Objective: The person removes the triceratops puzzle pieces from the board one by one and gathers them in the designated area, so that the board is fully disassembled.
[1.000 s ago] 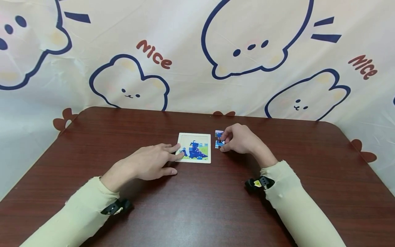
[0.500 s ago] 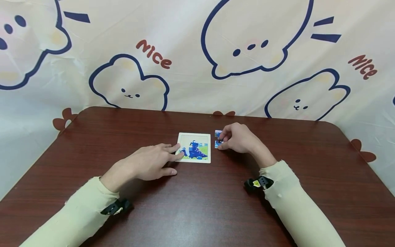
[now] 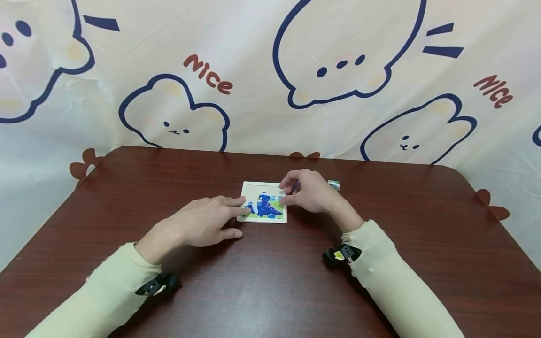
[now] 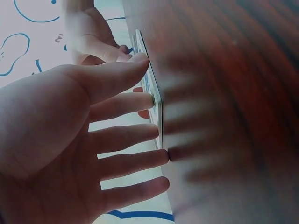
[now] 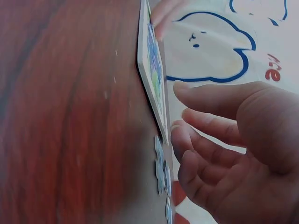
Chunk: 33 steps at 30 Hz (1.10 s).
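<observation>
A small jigsaw puzzle (image 3: 270, 206) of blue dinosaurs lies in a white tray (image 3: 262, 222) on the table. My left hand (image 3: 198, 221) has its fingers spread, and some fingertips rest on the tray's left side. In the left wrist view, these fingers (image 4: 124, 137) look straight. Above the tray's right edge is my right hand (image 3: 310, 190), its fingers bent. In the right wrist view I see a gap between thumb and fingers (image 5: 205, 149), with no piece visible there. Loose puzzle pieces (image 5: 160, 165) lie beside the tray, mostly hidden by the right hand in the head view.
Another puzzle piece (image 3: 334, 184) lies on the table to the right of my right hand. The dark brown table (image 3: 262, 281) extends to a pale curtain (image 3: 253, 122) printed with cartoon shapes.
My right hand has moved left from the loose pieces to the tray's right edge. That uncovers a piece on the right. My left hand has stayed in place.
</observation>
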Motion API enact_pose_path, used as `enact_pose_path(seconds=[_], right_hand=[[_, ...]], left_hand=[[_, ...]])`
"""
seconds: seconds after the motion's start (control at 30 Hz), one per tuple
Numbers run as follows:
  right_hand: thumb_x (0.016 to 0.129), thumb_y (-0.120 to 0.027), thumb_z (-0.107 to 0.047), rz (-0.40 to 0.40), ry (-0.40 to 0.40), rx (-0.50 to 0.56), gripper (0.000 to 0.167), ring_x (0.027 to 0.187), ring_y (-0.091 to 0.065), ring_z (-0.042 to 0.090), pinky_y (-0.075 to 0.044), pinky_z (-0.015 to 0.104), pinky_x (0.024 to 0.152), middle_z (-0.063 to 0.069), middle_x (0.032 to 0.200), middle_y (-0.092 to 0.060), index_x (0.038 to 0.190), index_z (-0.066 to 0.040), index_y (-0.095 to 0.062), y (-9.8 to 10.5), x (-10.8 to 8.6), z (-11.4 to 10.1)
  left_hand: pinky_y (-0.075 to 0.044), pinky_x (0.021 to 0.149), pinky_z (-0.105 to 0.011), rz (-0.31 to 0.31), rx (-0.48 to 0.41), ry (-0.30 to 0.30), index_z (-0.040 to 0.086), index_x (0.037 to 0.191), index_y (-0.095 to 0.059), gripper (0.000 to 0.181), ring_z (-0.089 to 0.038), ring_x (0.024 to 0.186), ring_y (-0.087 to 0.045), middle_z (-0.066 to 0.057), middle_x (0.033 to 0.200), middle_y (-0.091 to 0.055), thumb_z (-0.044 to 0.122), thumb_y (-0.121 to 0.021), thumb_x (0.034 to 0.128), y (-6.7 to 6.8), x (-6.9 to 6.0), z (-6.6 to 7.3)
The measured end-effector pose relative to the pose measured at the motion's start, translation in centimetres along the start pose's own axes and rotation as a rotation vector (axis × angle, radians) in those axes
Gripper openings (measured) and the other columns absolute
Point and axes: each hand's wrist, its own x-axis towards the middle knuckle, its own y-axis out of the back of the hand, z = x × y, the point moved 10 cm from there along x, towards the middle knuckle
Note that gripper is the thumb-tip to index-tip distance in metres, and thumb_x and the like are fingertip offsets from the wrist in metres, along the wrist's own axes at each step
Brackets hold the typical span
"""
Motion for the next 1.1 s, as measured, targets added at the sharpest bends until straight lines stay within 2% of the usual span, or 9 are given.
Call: enact_pose_path(seconds=[0.2,0.5,0.83,1.1], right_hand=[[0.091,-0.085,-0.024,-0.021,0.063,0.002,0.043,0.092,-0.063,0.02,-0.055,0.03,0.08,0.004,0.109,-0.071,0.129,-0.012,-0.069,-1.1,0.2,-1.4],[0.094,-0.083,-0.024,-0.072,0.068,0.005,0.043,0.095,-0.066,0.019,-0.058,0.033,0.085,0.006,0.121,-0.071,0.132,-0.013,-0.068,-2.4,0.2,-1.9],[0.094,-0.083,-0.022,-0.105,0.09,-0.023,0.046,0.091,-0.066,0.017,-0.057,0.03,0.081,0.009,0.13,-0.063,0.136,-0.011,-0.067,-3.4,0.3,-2.3],[0.097,-0.08,-0.023,-0.123,0.112,-0.043,0.046,0.093,-0.06,0.018,-0.053,0.027,0.081,0.01,0.132,-0.059,0.139,-0.011,-0.065,-3.8,0.5,-2.3]], left_hand=[[-0.06,0.102,-0.053,0.023,0.034,-0.048,0.02,0.151,-0.061,0.056,-0.038,0.139,-0.061,-0.014,0.164,-0.051,0.04,-0.073,0.1003,-0.1,0.1,1.0],[-0.052,0.11,-0.064,0.029,0.038,-0.094,0.021,0.159,-0.051,0.064,-0.043,0.153,-0.045,-0.018,0.169,-0.041,0.042,-0.07,0.102,-0.6,0.2,1.9],[-0.048,0.114,-0.065,-0.024,-0.003,-0.086,0.022,0.163,-0.045,0.065,-0.043,0.158,-0.038,-0.018,0.173,-0.035,0.044,-0.066,0.1048,-1.2,0.4,1.9],[-0.05,0.113,-0.063,-0.04,0.01,-0.087,0.02,0.162,-0.046,0.066,-0.044,0.156,-0.04,-0.019,0.171,-0.037,0.045,-0.066,0.1044,-1.2,0.7,2.0]])
